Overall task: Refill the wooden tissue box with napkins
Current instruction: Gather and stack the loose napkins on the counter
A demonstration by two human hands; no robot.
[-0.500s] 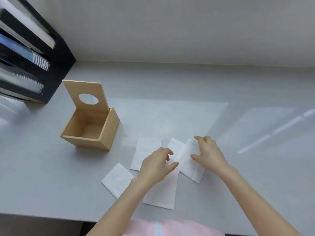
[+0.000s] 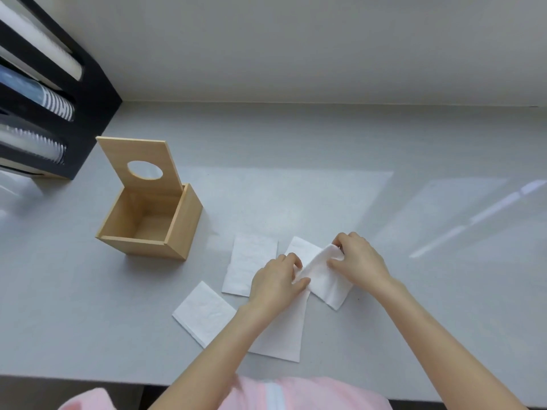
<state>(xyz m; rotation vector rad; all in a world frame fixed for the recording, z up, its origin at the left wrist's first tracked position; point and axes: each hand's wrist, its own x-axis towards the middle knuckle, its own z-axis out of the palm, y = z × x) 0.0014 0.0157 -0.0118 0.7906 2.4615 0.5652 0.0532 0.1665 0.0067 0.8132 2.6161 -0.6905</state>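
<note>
One open light-wood tissue box (image 2: 151,214) with a round-holed hinged lid stands on the grey table. Five white square paper napkins (image 2: 204,313) lie to the right of the box. Two bare hands are in view. One black shelf rack (image 2: 88,113) stands behind the box.

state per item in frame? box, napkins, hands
box: open, empty inside
lid: raised upright at the back
held napkin: partly lifted, bunched between both hands
other napkins: flat on the counter, some overlapping
left hand: pinching the held napkin
right hand: pinching its far end
</note>
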